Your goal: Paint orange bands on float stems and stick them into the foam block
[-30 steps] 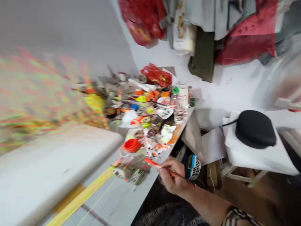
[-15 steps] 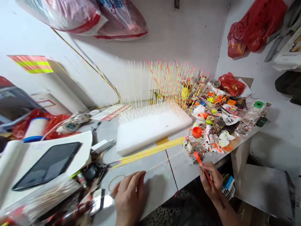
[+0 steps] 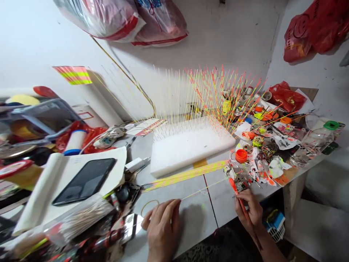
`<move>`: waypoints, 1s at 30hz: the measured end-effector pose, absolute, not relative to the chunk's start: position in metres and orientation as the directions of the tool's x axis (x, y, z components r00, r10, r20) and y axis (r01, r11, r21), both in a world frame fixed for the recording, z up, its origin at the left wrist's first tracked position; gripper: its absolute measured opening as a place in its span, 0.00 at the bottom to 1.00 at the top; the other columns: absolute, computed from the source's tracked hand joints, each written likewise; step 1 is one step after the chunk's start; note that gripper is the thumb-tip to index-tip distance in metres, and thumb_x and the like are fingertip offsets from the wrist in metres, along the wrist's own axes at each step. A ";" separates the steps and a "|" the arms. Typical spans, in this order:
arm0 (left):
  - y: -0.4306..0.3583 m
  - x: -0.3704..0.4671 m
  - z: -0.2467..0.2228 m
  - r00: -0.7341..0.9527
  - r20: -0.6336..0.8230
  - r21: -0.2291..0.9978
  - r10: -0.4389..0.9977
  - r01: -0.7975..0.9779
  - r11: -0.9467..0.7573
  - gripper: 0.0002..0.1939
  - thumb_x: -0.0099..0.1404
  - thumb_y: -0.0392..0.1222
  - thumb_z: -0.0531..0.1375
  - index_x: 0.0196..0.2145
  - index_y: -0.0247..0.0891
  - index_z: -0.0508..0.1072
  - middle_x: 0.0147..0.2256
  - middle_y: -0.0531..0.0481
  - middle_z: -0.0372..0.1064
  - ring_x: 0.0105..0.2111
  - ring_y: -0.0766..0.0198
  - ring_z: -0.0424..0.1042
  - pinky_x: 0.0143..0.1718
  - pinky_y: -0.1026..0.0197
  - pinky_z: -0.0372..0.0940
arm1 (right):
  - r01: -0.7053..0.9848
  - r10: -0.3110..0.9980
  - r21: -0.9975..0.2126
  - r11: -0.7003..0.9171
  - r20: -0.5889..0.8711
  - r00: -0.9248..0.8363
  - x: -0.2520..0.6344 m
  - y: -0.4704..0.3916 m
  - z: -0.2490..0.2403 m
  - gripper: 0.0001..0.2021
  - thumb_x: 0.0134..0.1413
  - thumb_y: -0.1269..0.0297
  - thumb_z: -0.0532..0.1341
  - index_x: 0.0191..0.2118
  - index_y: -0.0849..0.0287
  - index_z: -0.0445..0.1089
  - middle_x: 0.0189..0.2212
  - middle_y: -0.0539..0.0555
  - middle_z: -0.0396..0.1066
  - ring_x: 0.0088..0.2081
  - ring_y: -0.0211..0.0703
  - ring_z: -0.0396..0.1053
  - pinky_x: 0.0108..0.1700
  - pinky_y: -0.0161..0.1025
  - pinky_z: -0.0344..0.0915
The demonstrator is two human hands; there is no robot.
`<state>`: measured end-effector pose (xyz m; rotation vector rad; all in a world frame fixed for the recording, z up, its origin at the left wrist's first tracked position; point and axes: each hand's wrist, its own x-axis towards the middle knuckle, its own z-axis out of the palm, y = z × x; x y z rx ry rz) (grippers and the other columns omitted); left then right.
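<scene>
My left hand point(image 3: 163, 223) is closed on the end of a thin pale yellow stick point(image 3: 204, 189), which slants up to the right above the table. My right hand point(image 3: 248, 207) grips a paintbrush point(image 3: 247, 215). Its orange-coated tip is by the stick's far end; whether they touch I cannot tell. Behind my hands lies a row of yellow sticks point(image 3: 188, 174), their far ends at a paint-spattered block point(image 3: 240, 179). Further back, thin sticks point(image 3: 178, 94) stand upright in a white foam block point(image 3: 193, 147); those on the right have red and yellow bands.
On the right are an orange cap point(image 3: 241, 155), paint-stained scraps and a clear bottle point(image 3: 317, 138) with a green cap. A phone point(image 3: 84, 181) lies on paper at left, near a bag of cotton swabs point(image 3: 84, 218). Filled plastic bags point(image 3: 160, 25) hang above.
The view has swung left, so the table's things appear further right. My right hand and the brush have shifted left relative to the table. Both hands keep their hold.
</scene>
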<state>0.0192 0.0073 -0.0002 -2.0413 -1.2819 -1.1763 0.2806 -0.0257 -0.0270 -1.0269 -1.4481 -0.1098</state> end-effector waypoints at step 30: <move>0.008 0.007 -0.009 0.249 0.803 0.063 0.542 0.868 -0.492 0.07 0.68 0.33 0.58 0.42 0.42 0.73 0.33 0.52 0.76 0.32 0.64 0.74 0.43 0.58 0.59 | 0.674 0.534 -0.523 0.522 0.816 0.219 0.281 -0.022 -0.034 0.06 0.61 0.72 0.60 0.41 0.55 0.70 0.30 0.52 0.75 0.32 0.39 0.75 0.33 0.32 0.74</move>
